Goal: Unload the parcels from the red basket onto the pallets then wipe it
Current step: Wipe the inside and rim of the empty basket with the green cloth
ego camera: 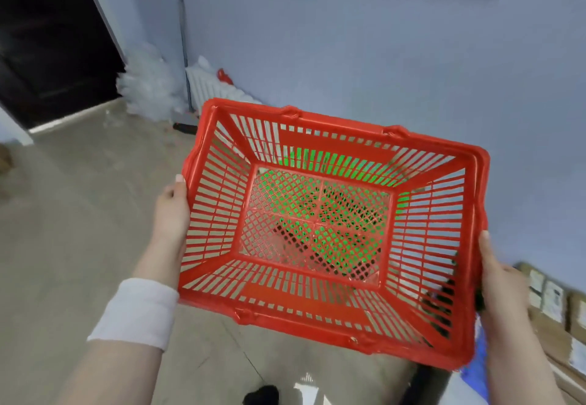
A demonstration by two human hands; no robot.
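Note:
The red basket is held up in the air in front of me, tilted so I look straight into it. Nothing lies inside; something green and dark shows through its mesh floor from below. My left hand grips the basket's left wall, thumb over the rim. My right hand holds the right wall near the lower corner. Several brown cardboard parcels with white labels lie at the lower right, partly behind my right arm.
Bare concrete floor spreads to the left. A pile of clear plastic wrap and a white radiator stand against the blue wall, with a broom handle leaning there. A dark doorway opens at the upper left.

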